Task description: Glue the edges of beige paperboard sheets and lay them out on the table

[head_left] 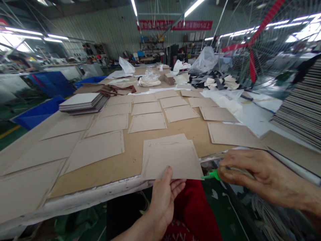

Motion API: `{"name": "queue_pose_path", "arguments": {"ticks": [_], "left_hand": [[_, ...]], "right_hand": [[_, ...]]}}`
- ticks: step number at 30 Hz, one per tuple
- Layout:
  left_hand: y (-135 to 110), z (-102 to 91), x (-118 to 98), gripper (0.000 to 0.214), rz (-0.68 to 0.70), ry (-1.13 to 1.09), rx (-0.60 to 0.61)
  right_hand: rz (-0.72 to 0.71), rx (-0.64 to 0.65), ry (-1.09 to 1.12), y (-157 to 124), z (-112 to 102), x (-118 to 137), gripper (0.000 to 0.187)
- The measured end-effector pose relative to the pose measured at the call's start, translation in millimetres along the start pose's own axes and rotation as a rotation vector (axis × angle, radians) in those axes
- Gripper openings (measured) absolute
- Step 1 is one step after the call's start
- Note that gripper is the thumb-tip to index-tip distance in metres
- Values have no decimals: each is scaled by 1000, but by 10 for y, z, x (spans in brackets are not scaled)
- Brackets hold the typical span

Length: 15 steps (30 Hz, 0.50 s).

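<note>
The left hand (163,197) pinched the near edge of a tan card sheet (172,157), thumb on top and the fingers curled beneath, so its grip was closed on the sheet. That sheet lay at the near rim of the desk (105,185), its front part hanging out past the rim toward the person. The right hand (253,175), just right of the sheet, was closed around a green-tipped tool (212,174) whose tip sat almost at the sheet's right corner.

The overhang looked like the weak point: with only a thumb pinch on it, the sheet could tip or slide off the rim if the hold slackened. The tool's tip, so near the corner, could catch and crease it.

Beyond the sheet, rows of like sheets (147,122) covered the desk, close but not overlapping, leaving a bare strip only just left of and behind the held sheet. A stack of boards (82,102) sat far left of it, and a tall pile (301,110) rose to its right, closing in that side.
</note>
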<state>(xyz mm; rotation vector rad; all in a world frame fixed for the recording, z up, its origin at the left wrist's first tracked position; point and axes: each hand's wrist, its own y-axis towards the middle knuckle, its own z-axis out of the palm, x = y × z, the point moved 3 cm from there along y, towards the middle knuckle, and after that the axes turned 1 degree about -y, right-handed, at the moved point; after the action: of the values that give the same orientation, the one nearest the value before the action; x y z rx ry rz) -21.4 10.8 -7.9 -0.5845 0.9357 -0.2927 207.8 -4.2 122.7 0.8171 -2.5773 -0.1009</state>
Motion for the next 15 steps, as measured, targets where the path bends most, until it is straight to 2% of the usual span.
{"name": "queue_pose_path", "arguments": {"ticks": [2,7,12,15], "left_hand": [[-5,5,-3,23,6,-5,5],[-31,26,-21,19,13,-13,15],[-25,31,-27,18,-1,-18,-5],[2,26,-26,20,13,-18,4]], "right_hand": [[-11,15,17,-56,1,15,11],[28,-106,-6,-98,25,-78,14],[57,0,88,-103,56,-34,11],[46,-98,124,-138,17,-28,8]]}}
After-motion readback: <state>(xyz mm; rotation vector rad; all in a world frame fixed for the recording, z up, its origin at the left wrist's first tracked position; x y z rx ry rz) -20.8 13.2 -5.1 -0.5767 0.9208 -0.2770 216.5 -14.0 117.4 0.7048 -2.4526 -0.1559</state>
